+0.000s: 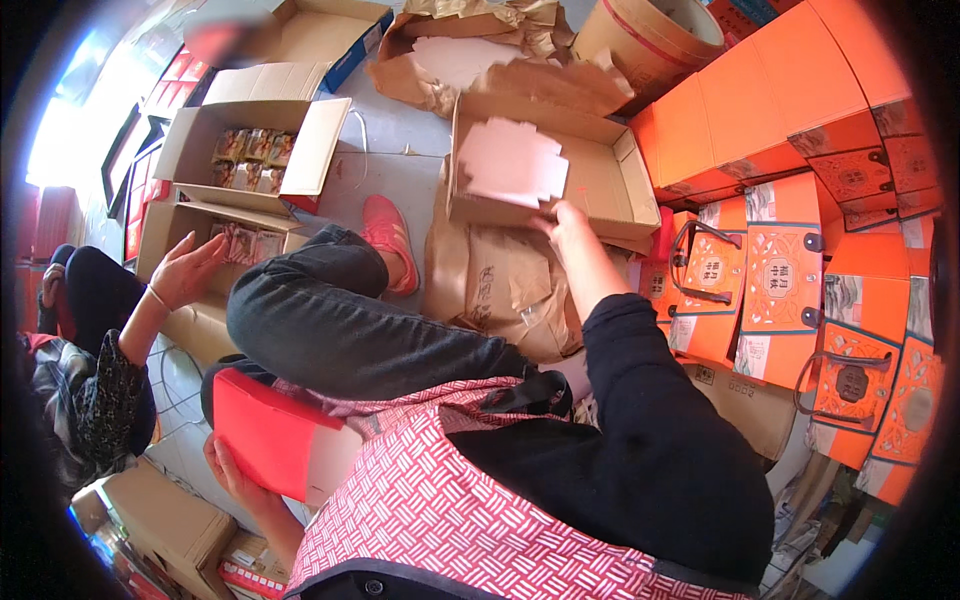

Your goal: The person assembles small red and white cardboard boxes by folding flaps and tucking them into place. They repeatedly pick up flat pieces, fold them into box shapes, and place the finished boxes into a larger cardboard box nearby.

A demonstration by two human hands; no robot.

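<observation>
My left hand is closed around the side of a red box, which rests by my lap. A pale panel shows at the box's near end. My right arm stretches forward to a shallow open cardboard box. At that box's near wall, my right hand has its fingers bent together by the lower corner of pale pink-white cut cards. The fingers seem closed on a card's edge, though their tips are partly hidden. The cards lie flat, with stepped edges, in the left part of the box.
Orange gift boxes with dark handles stand stacked on the right. Crumpled brown paper and a round drum are at the back. An open carton holds small packets. On the left, another person's hand hovers over a second carton.
</observation>
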